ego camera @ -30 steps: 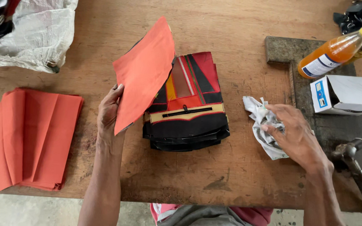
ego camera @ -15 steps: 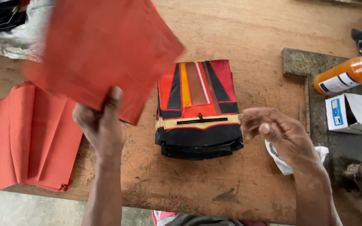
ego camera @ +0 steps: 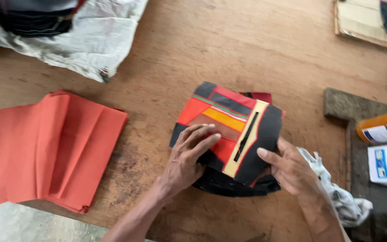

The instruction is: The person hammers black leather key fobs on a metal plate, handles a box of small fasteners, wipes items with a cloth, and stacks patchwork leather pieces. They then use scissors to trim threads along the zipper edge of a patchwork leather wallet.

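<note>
The fingers (ego camera: 202,136) of the left hand (ego camera: 188,157) lie flat and close together, pressing down on the top piece of a stack of patchwork panels (ego camera: 231,134); they grip nothing, only rest on the cloth. The right hand (ego camera: 290,170) curls round the stack's lower right edge, thumb on top and the other fingers tucked under, so it pinches the top panel between them. The stack sits directly under both hands, near the middle of the tabletop (ego camera: 247,45), and it lies turned: the cream band with its dark slit runs along the long axis, slanting from the upper right down toward the right hand. The left hand is the one further onto the panel; the right only has its rim. The top panel is black at its edges, with red, orange, yellow and brown patches and thin green stripes; darker pieces show beneath it. Well to the left of the stack lies a pile of folded red sheets (ego camera: 54,150). Just right of it, a crumpled white rag (ego camera: 337,197) lies under the right wrist, and farther right lie an orange bottle (ego camera: 381,127) and a small white box (ego camera: 386,166). Up and left of the stack lies a pale woven sack (ego camera: 99,40).
</note>
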The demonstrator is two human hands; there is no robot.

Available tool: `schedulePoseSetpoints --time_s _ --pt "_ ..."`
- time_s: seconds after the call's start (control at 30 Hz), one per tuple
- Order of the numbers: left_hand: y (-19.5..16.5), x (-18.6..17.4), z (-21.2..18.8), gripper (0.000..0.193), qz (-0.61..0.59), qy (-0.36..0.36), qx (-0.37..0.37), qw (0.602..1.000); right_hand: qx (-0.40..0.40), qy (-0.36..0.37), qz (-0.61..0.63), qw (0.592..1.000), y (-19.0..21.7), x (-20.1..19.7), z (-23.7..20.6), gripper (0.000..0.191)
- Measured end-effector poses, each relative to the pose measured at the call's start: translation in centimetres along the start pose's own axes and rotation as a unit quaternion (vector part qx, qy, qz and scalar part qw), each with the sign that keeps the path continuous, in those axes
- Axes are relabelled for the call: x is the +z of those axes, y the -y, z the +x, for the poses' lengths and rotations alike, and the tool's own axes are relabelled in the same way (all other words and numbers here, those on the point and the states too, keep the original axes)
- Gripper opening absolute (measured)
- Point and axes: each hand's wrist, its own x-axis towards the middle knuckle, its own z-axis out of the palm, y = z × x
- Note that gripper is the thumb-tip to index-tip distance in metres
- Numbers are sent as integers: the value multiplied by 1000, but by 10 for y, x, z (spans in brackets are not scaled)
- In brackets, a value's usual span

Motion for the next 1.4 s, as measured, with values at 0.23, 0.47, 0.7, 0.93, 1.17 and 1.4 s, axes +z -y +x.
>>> schedulePoseSetpoints --time_s 0.23,0.47,0.7,0.93,1.17,1.4 --pt "9 -3 -12 64 -21 -110 -26 993 -201 198 61 958 41 37 -16 59" --pt "40 -13 -45 25 -315 -355 -370 798 -223 -35 -220 949 53 42 -12 69" --pt "-28 -9 -20 38 -422 -136 -375 814 -155 -35 -92 983 19 23 -74 67" --pt "-69 22 30 53 -450 8 -399 799 -131 -218 -56 966 3 -16 -109 62" --pt "-83 65 54 59 -484 59 -371 790 -132 -300 -468 821 -13 -46 -157 69" --pt "-93 114 75 62 -557 87 -378 734 -7 -372 -509 776 -67 -86 -182 55"
